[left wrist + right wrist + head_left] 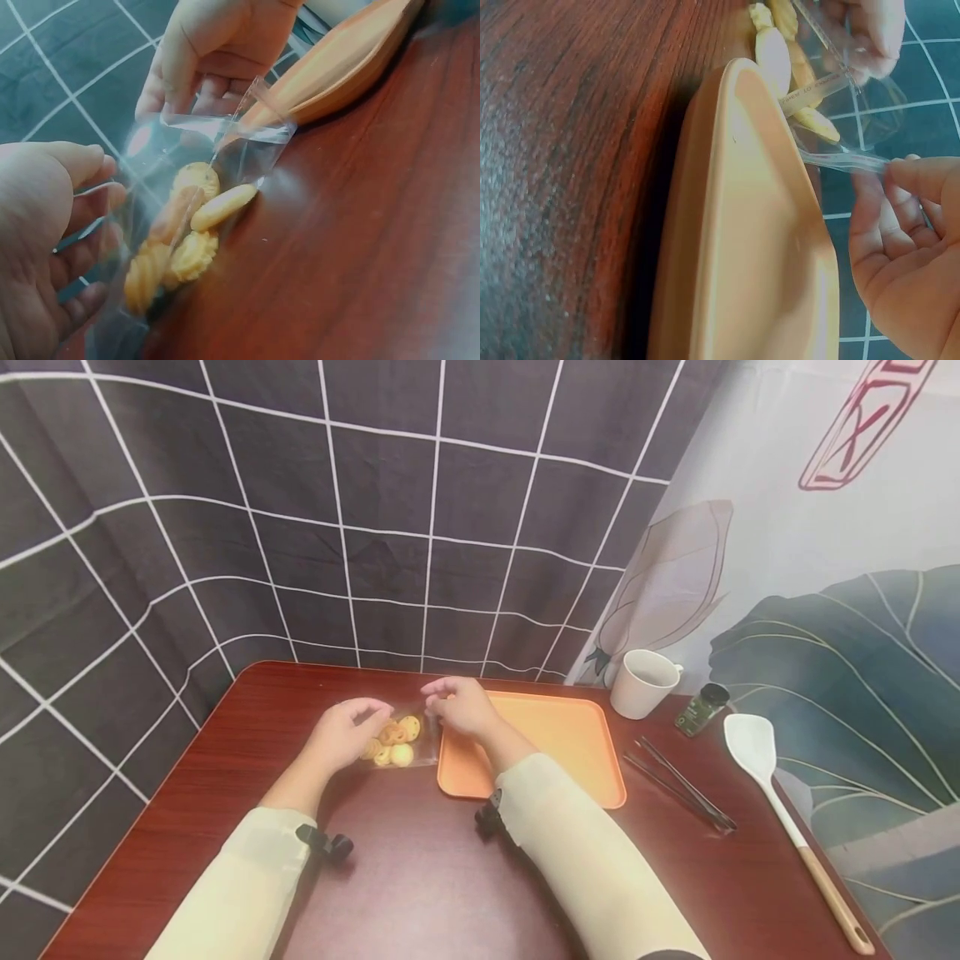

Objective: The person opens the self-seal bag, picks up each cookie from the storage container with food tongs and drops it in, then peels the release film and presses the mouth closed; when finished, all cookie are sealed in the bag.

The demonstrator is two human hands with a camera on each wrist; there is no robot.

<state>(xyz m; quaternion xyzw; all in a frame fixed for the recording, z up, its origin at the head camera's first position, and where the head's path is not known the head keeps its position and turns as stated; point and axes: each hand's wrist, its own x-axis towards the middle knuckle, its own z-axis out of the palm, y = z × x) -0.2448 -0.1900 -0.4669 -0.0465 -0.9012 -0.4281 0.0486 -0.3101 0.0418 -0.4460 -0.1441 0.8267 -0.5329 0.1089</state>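
Note:
A clear plastic zip bag [423,750] holding several cookies [402,754] lies on the table, left of the orange tray. In the right wrist view, my right hand [915,247] pinches the strip at the bag's mouth between thumb and forefinger. My left hand [45,232] is at the bag's other side in the left wrist view, its loosely bent fingers against the film and the thumb apart from it. Inside the bag the cookies [191,217] are bunched together, round, ridged and oblong. In the head view my left hand [348,731] and right hand [465,706] face each other over it.
The orange tray [555,735] sits under my right forearm. To its right lie metal tongs [682,785] and a white spatula [753,747] with a wooden handle. A white mug [645,685] and a green jar with a black lid [701,710] stand behind. A dark checked curtain [390,560] borders the table.

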